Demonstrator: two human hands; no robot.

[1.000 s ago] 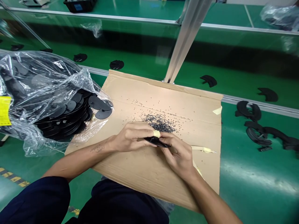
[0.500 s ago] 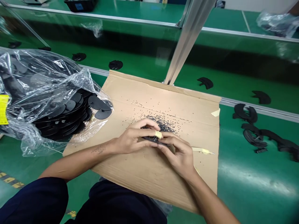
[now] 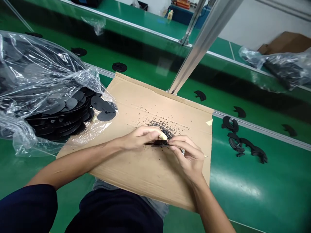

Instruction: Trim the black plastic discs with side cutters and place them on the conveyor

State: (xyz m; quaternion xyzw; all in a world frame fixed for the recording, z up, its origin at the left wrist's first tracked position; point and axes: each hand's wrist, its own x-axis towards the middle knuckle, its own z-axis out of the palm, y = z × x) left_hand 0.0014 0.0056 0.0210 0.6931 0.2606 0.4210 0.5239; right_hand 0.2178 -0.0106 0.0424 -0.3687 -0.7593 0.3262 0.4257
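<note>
One black piece (image 3: pixel 155 142) between both hands (image 3: pixel 139 138) (image 3: pixel 190 158)

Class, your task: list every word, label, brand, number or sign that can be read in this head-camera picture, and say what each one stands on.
No word, brand, number or sign can be read in this view.
Black piece between the left hand and right hand: any marking is too small to read.
Black discs in the clear plastic bag: no legible marking.
Small bottle on the far bench: too small to read.
</note>
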